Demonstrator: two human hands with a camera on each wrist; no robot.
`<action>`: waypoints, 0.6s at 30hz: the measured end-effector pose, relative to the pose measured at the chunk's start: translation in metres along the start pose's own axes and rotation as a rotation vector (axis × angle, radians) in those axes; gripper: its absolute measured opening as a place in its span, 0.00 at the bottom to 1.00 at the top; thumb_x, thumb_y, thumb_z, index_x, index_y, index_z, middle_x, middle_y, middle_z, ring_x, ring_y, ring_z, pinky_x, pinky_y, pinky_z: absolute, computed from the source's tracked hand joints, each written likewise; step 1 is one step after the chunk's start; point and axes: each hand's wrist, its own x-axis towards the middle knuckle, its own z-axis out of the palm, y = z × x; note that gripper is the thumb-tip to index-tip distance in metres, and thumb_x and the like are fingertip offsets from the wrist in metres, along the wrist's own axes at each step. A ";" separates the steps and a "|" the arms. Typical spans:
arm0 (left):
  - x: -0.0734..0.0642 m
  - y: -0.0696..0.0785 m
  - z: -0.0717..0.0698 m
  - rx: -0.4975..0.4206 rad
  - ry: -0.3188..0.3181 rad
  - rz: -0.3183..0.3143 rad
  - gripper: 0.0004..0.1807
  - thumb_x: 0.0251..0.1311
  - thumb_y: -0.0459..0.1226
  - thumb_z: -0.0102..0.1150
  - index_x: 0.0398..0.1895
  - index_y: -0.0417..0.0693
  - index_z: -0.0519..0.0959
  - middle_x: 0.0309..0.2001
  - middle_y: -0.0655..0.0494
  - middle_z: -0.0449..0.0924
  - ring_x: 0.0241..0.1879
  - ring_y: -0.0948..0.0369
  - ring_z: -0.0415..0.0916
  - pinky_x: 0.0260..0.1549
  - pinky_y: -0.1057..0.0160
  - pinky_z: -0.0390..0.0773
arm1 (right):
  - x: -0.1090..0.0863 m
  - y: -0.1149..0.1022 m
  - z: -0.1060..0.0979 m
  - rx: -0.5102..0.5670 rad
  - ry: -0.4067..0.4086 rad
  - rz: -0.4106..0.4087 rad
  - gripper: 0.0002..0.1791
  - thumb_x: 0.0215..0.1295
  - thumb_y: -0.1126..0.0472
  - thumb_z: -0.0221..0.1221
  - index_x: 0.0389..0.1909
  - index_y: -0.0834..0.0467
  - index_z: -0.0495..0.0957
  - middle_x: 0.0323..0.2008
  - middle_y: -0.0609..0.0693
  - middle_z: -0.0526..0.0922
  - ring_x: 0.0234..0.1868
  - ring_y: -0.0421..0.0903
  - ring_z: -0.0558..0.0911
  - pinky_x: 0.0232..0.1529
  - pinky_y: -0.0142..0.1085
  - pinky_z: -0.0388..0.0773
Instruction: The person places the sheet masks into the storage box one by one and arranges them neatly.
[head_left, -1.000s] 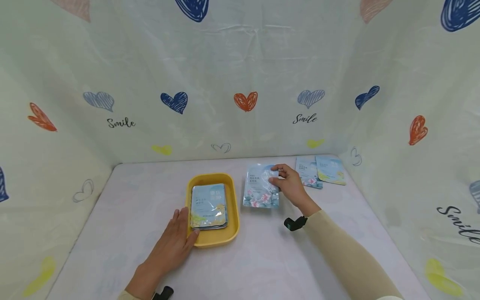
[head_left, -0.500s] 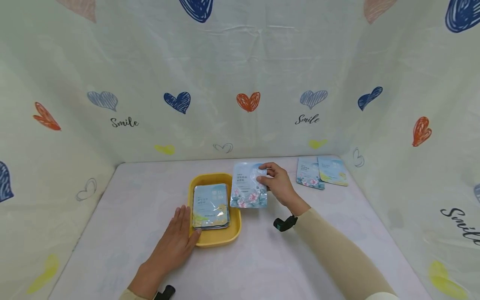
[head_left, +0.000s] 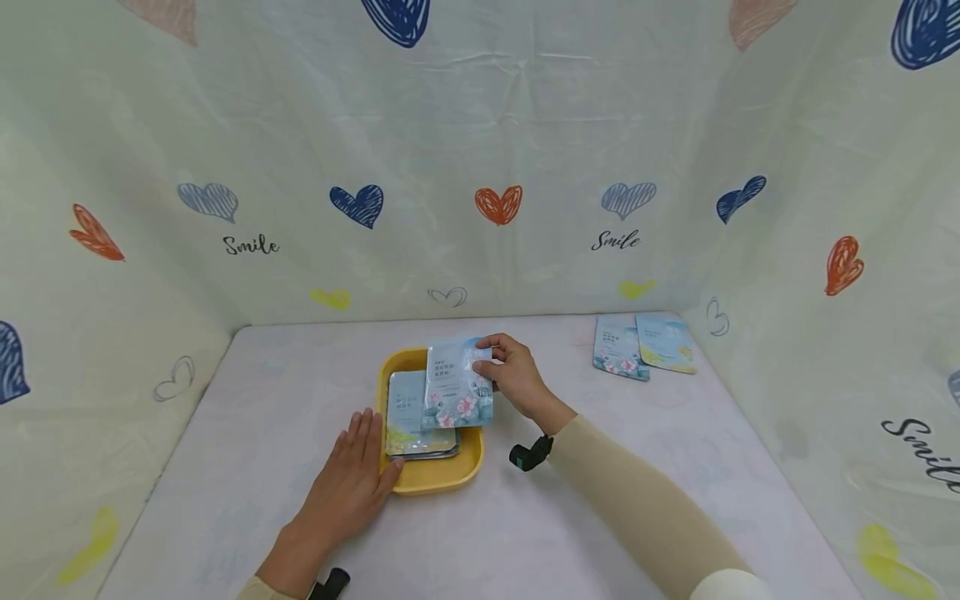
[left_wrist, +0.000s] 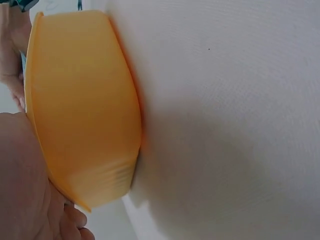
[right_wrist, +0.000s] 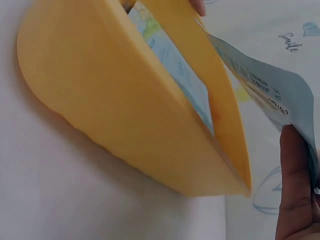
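My right hand (head_left: 517,377) pinches a light-blue flat sachet with pink flowers (head_left: 457,383) by its right edge. In the head view the sachet overlaps the right part of a yellow tray (head_left: 442,479); the right wrist view shows it above the rim, its printed back (right_wrist: 270,85) toward the camera. Inside the tray lie several blue sachets with yellow flowers on the top one (head_left: 408,433), partly covered by the held sachet. My left hand (head_left: 345,475) rests against the tray's left rim with fingers straight. The left wrist view shows the tray's outer wall (left_wrist: 85,100) beside the palm.
Two more sachets lie at the back right of the white table: a pink-flowered one (head_left: 618,346) and a yellow-flowered one (head_left: 666,342) overlapping it. A heart-printed curtain (head_left: 435,125) stands behind the table and along both sides.
My right hand has carried the pink-flowered sachet leftward, from the table right of the tray to over it. My left hand has stayed at the rim.
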 end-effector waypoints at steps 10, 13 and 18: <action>0.001 0.000 -0.002 0.030 -0.017 -0.011 0.45 0.80 0.53 0.50 0.82 0.28 0.50 0.82 0.30 0.50 0.83 0.37 0.46 0.79 0.35 0.54 | 0.004 0.001 0.040 -0.043 -0.039 0.022 0.15 0.73 0.69 0.63 0.57 0.59 0.78 0.45 0.58 0.85 0.38 0.46 0.82 0.36 0.32 0.84; 0.002 0.000 -0.003 0.027 -0.024 -0.014 0.45 0.80 0.53 0.51 0.82 0.28 0.49 0.82 0.30 0.50 0.83 0.37 0.46 0.79 0.35 0.54 | 0.004 0.000 0.048 -0.094 -0.023 0.033 0.14 0.72 0.69 0.64 0.55 0.57 0.79 0.45 0.55 0.85 0.39 0.46 0.81 0.38 0.31 0.82; 0.001 0.000 -0.002 0.023 -0.024 -0.010 0.45 0.80 0.53 0.50 0.82 0.27 0.49 0.82 0.30 0.50 0.83 0.37 0.46 0.79 0.35 0.55 | 0.004 -0.002 0.057 -0.155 -0.018 0.025 0.13 0.72 0.68 0.65 0.54 0.56 0.80 0.41 0.53 0.84 0.37 0.46 0.79 0.37 0.31 0.78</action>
